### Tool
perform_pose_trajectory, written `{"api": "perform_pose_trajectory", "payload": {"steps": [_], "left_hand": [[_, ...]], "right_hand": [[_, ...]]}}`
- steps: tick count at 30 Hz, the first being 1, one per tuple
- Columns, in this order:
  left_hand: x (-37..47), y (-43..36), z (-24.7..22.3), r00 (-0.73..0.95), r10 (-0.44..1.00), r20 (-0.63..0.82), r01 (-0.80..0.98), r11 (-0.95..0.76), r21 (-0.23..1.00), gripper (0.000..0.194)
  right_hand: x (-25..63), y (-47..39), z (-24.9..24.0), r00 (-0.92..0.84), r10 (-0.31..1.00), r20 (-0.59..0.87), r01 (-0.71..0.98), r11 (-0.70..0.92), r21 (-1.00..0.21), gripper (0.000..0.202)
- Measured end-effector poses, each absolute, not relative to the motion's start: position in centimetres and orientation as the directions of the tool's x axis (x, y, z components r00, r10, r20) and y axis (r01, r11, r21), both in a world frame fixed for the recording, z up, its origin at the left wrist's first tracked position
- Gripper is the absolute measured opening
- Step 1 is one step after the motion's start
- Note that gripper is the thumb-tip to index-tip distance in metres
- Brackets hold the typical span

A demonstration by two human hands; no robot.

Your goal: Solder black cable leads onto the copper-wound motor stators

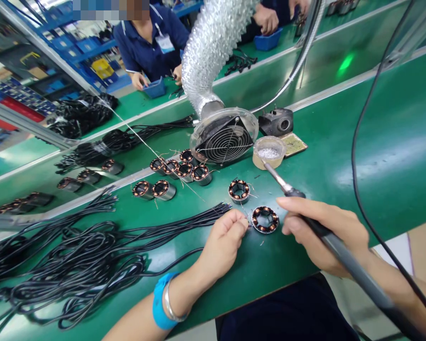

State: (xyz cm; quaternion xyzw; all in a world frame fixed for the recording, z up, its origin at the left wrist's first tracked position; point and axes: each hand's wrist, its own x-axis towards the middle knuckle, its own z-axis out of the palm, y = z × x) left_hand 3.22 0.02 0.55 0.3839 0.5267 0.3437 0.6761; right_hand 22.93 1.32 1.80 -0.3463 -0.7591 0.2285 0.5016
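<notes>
My left hand (227, 239) pinches a thin wire end at the left edge of a copper-wound stator ring (265, 219) on the green bench. A black cable runs beneath that wrist. My right hand (324, 232) is wrapped round the dark handle of a soldering iron (319, 228). The iron's tip points up and left, at the near rim of a round tub (269, 152) with silvery material inside. Just behind the first ring sits a second stator (239, 191), apart from both hands.
A fume fan (227, 139) with a foil duct (213, 52) stands behind. More stators (184, 171) are grouped left of it. Black cables (92, 255) cover the left bench. The iron's cord (357, 166) hangs at right. A person (151, 47) works across the bench.
</notes>
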Motion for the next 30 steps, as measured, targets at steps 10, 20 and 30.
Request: {"api": "perform_pose_trajectory", "payload": {"steps": [10, 20, 30], "left_hand": [[2.0, 0.0, 0.8, 0.399, 0.831, -0.387, 0.008, 0.419, 0.908, 0.021], [1.3, -0.4, 2.0, 0.415, 0.850, -0.326, 0.291, 0.215, 0.932, 0.024], [1.4, -0.2, 2.0, 0.395, 0.866, -0.306, 0.285, 0.201, 0.937, 0.027]], "right_hand": [[20.6, 4.6, 0.3, -0.539, 0.479, 0.693, 0.045, 0.838, -0.544, 0.025], [20.5, 3.8, 0.5, -0.509, 0.503, 0.698, 0.083, 0.836, -0.542, 0.024], [20.7, 1.9, 0.6, -0.471, 0.608, 0.639, 0.193, 0.778, -0.598, 0.027]]}}
